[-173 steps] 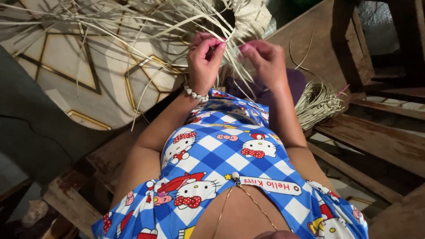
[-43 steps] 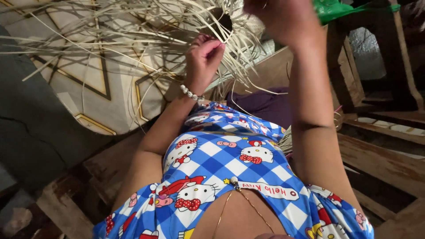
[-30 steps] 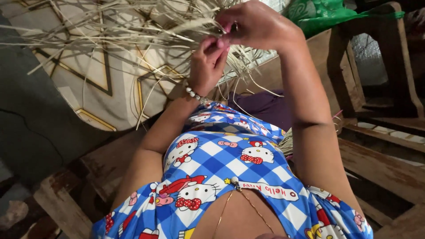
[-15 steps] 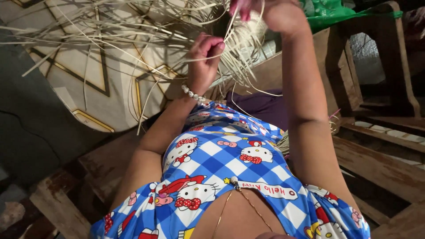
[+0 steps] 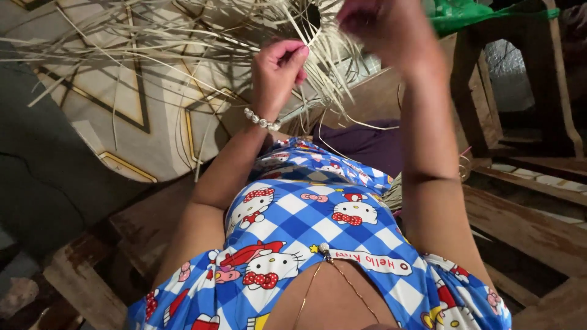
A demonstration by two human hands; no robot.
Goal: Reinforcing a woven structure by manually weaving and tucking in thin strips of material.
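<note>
Overhead, both hands, left hand [image 5: 278, 73] and right hand [image 5: 382, 27], pinch pale straw strips [image 5: 183, 36].

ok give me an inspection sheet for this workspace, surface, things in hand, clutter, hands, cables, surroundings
surface: rough wooden planks under and beside the person, worn and gapped
job's things: woven straw piece with many loose pale strands fanning out to the left
clutter: bundle of straw strips by the right arm; purple cloth on the lap
hands: left hand closed on strands, pearl bead bracelet at its wrist; right hand raised and blurred, grip unclear
cables: nothing seen
surroundings: patterned floor tiles below, green plastic bag at top, wooden posts at right
</note>
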